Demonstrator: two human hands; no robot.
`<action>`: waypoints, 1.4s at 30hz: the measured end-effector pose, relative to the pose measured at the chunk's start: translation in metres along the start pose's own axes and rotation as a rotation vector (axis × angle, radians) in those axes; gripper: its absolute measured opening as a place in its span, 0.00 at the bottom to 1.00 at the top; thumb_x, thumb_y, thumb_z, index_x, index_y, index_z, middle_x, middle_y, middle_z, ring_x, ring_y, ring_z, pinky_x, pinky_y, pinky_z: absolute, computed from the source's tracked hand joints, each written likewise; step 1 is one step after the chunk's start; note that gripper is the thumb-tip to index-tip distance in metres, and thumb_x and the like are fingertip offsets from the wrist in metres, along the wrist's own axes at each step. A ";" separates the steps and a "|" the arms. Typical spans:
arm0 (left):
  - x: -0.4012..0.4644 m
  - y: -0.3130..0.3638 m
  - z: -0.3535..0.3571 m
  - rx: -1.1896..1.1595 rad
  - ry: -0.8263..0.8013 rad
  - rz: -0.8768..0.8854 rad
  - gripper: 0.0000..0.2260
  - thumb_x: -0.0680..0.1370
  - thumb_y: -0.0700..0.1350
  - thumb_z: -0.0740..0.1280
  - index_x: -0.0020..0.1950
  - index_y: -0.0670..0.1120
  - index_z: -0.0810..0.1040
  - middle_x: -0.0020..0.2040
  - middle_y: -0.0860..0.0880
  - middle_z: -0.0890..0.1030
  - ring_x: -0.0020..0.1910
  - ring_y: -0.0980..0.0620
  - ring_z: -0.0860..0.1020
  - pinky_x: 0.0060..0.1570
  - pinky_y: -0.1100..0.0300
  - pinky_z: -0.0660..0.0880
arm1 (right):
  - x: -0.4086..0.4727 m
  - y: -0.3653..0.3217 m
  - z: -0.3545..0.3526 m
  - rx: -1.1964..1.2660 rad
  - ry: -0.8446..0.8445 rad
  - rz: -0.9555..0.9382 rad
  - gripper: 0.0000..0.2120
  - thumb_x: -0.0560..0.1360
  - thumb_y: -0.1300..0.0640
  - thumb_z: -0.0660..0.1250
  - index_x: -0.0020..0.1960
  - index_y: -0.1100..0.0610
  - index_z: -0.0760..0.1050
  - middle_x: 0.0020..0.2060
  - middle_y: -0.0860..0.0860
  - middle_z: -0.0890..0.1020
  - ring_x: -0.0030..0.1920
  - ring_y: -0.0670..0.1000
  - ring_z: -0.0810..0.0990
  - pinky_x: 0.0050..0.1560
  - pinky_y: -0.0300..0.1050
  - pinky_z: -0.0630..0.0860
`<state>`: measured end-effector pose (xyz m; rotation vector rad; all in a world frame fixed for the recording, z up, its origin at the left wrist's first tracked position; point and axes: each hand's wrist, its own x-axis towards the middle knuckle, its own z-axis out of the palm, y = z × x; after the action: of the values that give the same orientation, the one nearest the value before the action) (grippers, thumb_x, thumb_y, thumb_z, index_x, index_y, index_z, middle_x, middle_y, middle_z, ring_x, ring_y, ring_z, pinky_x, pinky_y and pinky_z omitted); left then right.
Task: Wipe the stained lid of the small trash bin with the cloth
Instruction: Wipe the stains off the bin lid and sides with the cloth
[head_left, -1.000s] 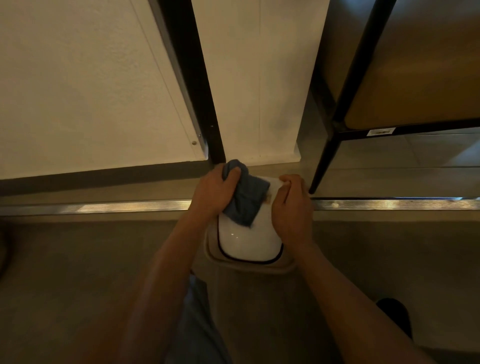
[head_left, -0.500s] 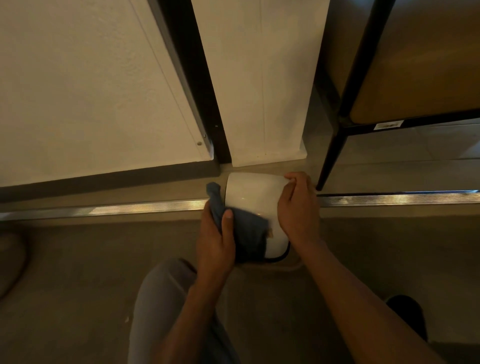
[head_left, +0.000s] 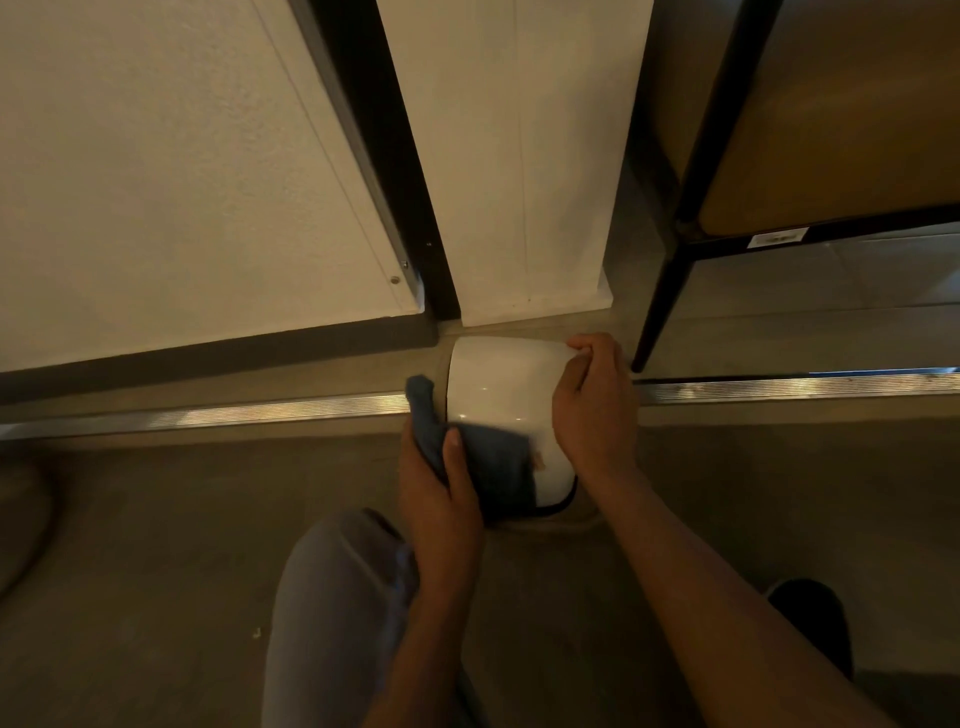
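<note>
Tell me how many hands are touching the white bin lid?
2. The left hand presses the dark blue cloth on the glossy white plastic bin lid's near left side; the right hand grips its right edge.

A white sticker sits on the black frame — its print too small to read.

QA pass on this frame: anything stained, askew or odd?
One thing: a small orange-brown stain on the white lid, right beside the blue cloth the left hand holds. Nothing else stands out.
</note>
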<state>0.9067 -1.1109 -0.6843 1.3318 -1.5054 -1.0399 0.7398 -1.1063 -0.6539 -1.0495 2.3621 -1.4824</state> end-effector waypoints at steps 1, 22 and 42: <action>-0.008 -0.004 0.000 -0.005 0.010 0.008 0.23 0.82 0.59 0.60 0.76 0.54 0.66 0.67 0.54 0.77 0.65 0.57 0.76 0.62 0.55 0.75 | 0.000 0.000 0.000 0.003 0.005 -0.002 0.09 0.82 0.58 0.55 0.58 0.57 0.71 0.49 0.47 0.73 0.45 0.47 0.74 0.41 0.33 0.66; 0.112 0.055 0.035 0.621 -0.236 0.168 0.21 0.83 0.62 0.54 0.66 0.50 0.75 0.60 0.46 0.79 0.55 0.47 0.78 0.51 0.56 0.69 | 0.001 0.001 -0.002 -0.005 -0.021 -0.039 0.10 0.83 0.60 0.54 0.59 0.60 0.71 0.52 0.56 0.76 0.48 0.52 0.77 0.48 0.45 0.74; 0.138 0.072 0.055 0.819 -0.472 0.095 0.22 0.81 0.62 0.53 0.47 0.49 0.79 0.43 0.47 0.78 0.39 0.49 0.76 0.44 0.54 0.70 | 0.002 -0.002 0.000 -0.045 -0.042 -0.052 0.10 0.82 0.63 0.55 0.60 0.63 0.71 0.53 0.59 0.76 0.49 0.56 0.77 0.49 0.51 0.75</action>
<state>0.8240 -1.2397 -0.6217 1.5804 -2.4979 -0.7131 0.7398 -1.1081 -0.6518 -1.1493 2.3679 -1.4158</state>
